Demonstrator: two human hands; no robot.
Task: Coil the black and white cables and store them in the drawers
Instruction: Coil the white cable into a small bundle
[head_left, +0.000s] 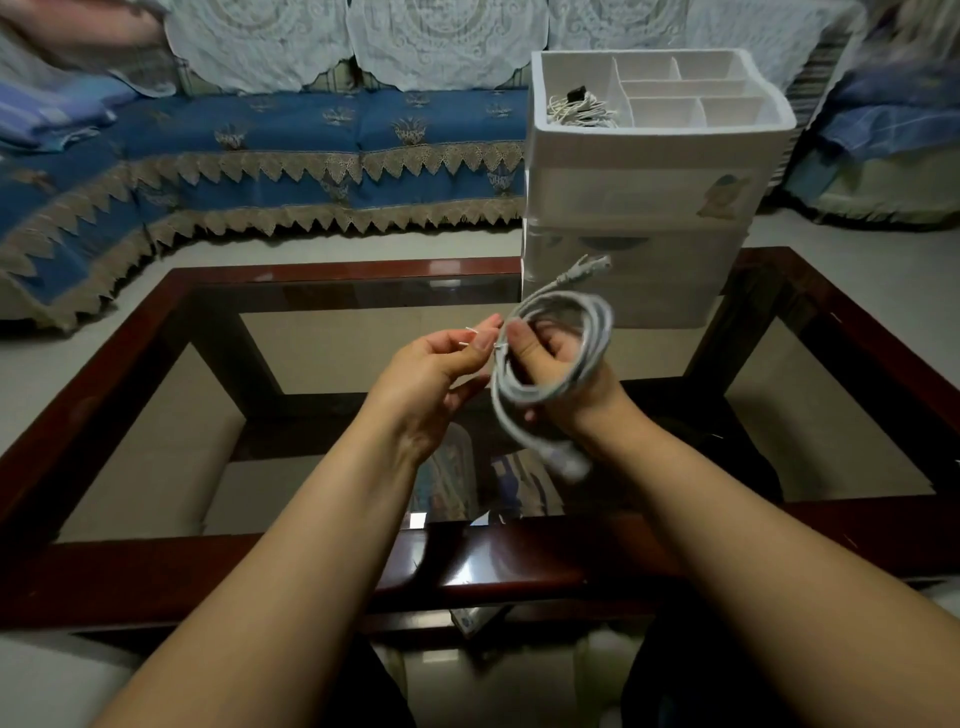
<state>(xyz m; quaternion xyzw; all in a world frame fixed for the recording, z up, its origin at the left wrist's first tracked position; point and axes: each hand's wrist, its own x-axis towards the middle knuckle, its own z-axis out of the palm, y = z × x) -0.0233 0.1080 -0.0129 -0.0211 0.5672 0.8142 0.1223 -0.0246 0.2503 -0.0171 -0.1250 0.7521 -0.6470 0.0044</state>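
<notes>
A white cable (597, 332), wound into a loose coil, is held above the table by my right hand (558, 358), whose fingers curl round the loops. One plug end sticks up by the drawer unit and the other hangs below my wrist. My left hand (441, 364) pinches a thin white twist tie (475, 332) against the coil's left side. Behind stands a white drawer unit (639, 244) with its drawers closed. Its open top tray (543, 85) has dividers, and the left compartment holds a bundle of pale cord (582, 111) with a dark clip. No black cable is visible.
A glass-topped coffee table with a dark red wooden frame (337, 273) fills the middle. Printed items (519, 483) lie on the shelf under the glass. A sofa with a blue fringed cover (260, 156) runs along the back and left.
</notes>
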